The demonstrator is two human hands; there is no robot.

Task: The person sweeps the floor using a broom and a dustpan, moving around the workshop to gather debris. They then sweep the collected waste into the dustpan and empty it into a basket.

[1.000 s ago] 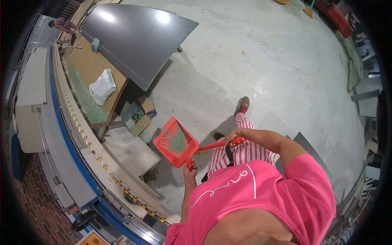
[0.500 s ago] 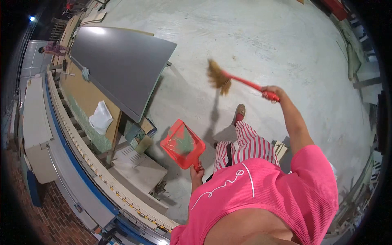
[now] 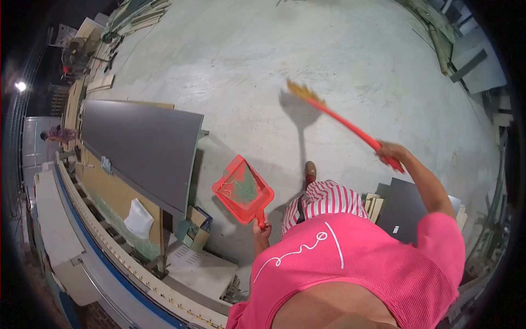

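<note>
My left hand (image 3: pixel 262 226) is wrapped round the short handle of a red dustpan (image 3: pixel 245 211), held out low in front of my body. Greenish dust and a pale stringy scrap lie in the pan. At the right, my right hand (image 3: pixel 395 154) grips the end of a long red brush handle. The brush (image 3: pixel 350 125) points up and to the left, its yellow-brown bristles slightly blurred above the floor, with a shadow below them. Brush and dustpan are apart.
A large dark panel (image 3: pixel 145 145) rests on a brown board at the left, beside a long machine with a blue strip. A white cloth (image 3: pixel 139 219) lies there. Another person (image 3: pixel 59 135) is at the far left. Grey panels (image 3: pixel 402 205) are by my right side; planks lie top right.
My right hand has moved right and down, and the brush is turned with its bristles higher. The view has shifted, bringing grey panels into sight at the right. The dustpan stays in my left hand.
</note>
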